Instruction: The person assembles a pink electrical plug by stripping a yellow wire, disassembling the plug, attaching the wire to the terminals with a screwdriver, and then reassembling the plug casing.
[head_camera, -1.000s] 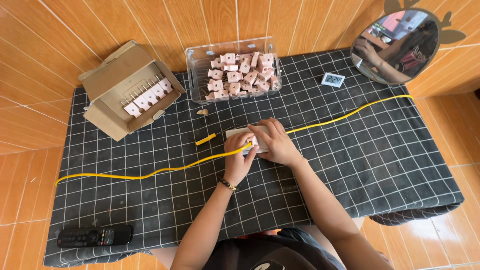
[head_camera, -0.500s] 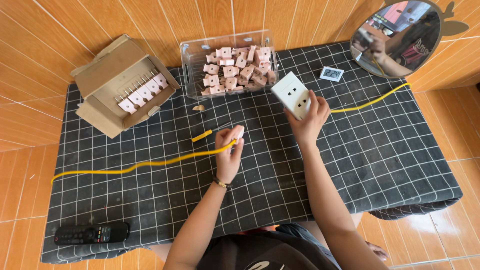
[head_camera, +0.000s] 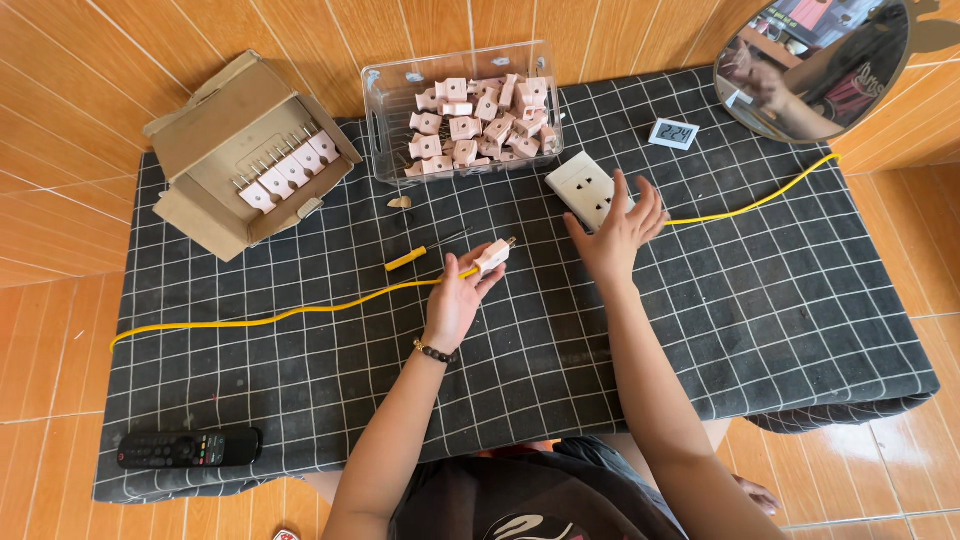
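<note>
Socket block (head_camera: 585, 188) has dropped from mid-air to the checked cloth (head_camera: 760, 300) — right hand (head_camera: 615, 235) rests open behind it. Left hand (head_camera: 462, 290) pinches the pink plug (head_camera: 493, 257) on the yellow cable (head_camera: 300, 313). Looks like test-plugging; next means lining prongs to holes.

The surface (head_camera: 780, 300) is covered in matt checked cloth — the socket block (head_camera: 580, 188) is of smooth white plastic, the bin (head_camera: 385, 120) clear glossy plastic, the box (head_camera: 200, 150) rough cardboard.
</note>
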